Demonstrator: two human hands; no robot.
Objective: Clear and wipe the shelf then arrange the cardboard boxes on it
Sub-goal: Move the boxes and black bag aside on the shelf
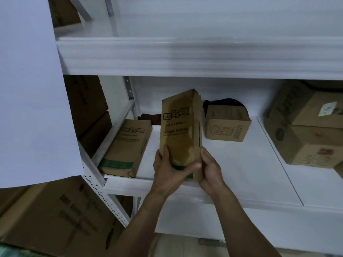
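I hold a tall thin cardboard box (181, 134) with both hands. It stands nearly upright, just over the front edge of the white shelf (232, 164). I cannot tell if its bottom touches the shelf. The box is brown, with dark print on the front, a big darker patch and a green band near the bottom. My left grip (167, 169) is curled round the low left side of the box, and its thumb lies across the front by the green band. My right grip (209, 167) is curled round the low right side, with the thumb on the front corner and the fingers hidden behind. To the left, a second box of the same kind (126, 147) lies flat on the shelf, close to the metal post. A dark brown thing (149, 118) sits just behind it; I cannot tell what it is. Near the back of the shelf is a small open box (227, 125) with something black (224, 103) poking out of the top. Far to the right, a big cardboard box (306, 130) rests on the shelf. Another white shelf (185, 56) runs above. A white sheet (31, 89) hangs at the left. Below it, more large boxes (55, 219) sit low beside the shelf.
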